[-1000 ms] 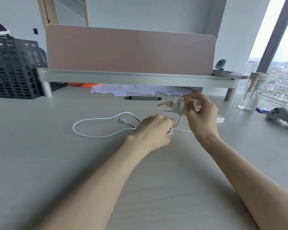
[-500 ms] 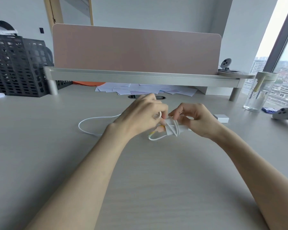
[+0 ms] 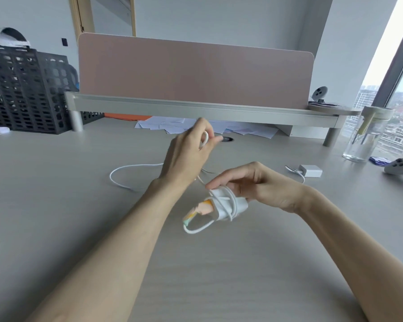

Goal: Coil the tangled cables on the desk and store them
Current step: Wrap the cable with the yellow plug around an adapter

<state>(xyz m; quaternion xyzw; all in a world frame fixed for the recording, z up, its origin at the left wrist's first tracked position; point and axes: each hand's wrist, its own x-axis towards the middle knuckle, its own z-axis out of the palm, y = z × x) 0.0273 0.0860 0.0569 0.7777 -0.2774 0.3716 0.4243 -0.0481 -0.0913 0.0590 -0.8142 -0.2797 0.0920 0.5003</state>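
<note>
Nearest me, my right hand (image 3: pixel 261 187) grips a white bundle (image 3: pixel 242 204) just above the bench (image 3: pixel 56 217), w/ the white cable (image 3: pixel 233 205) wound round it several turns and a short loop hanging off its left end. Beyond it, my left hand (image 3: pixel 187 156) is raised, fingers pinching a bend of the same cable; slack curves on the bench to the left. Farther right: white adapter (image 3: pixel 311 170), glass jar (image 3: pixel 365 138). At back: shelf riser (image 3: pixel 196 109), black crate (image 3: pixel 26 89).

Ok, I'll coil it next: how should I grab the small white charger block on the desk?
Probably pinch the small white charger block across its two long sides from above: it lies flat, with its white cable leaving the left end.
</note>
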